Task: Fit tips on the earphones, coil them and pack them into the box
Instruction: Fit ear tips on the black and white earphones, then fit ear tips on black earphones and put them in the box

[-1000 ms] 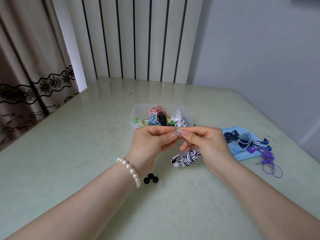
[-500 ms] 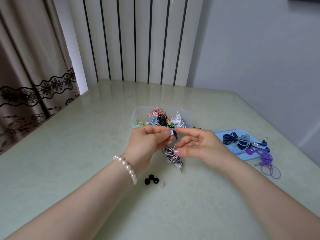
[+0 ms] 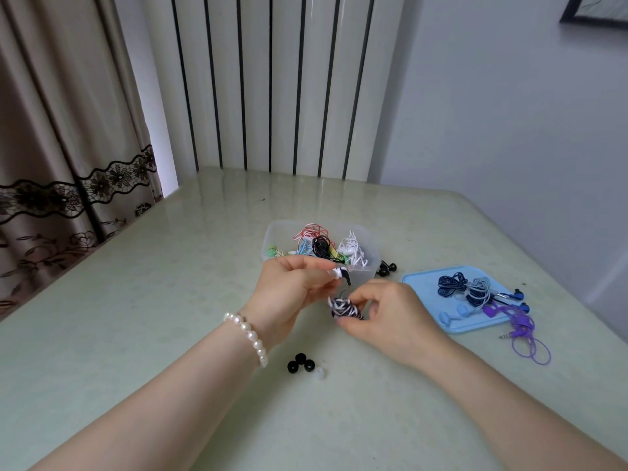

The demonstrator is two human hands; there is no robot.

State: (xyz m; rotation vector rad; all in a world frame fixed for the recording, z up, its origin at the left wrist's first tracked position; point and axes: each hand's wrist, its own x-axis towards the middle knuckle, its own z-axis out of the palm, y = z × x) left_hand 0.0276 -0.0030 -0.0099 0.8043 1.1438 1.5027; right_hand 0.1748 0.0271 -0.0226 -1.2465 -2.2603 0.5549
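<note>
My left hand pinches the white earbud end of a black-and-white striped earphone. Just below it, my right hand curls its fingers round the coiled striped cable bundle above the table. Behind my hands stands a clear plastic box holding several coloured earphone coils. Three black ear tips and one clear tip lie on the table near my left wrist.
A blue lid at the right carries dark blue and grey coiled earphones. A purple earphone trails off its near edge onto the table. More black tips lie by the box's right side. Curtain and radiator stand behind the pale green table.
The striped bundle swung from beside my right hand to hanging under my left. My right hand dropped from the earbud and now holds the bundle. The camera tilted up.
</note>
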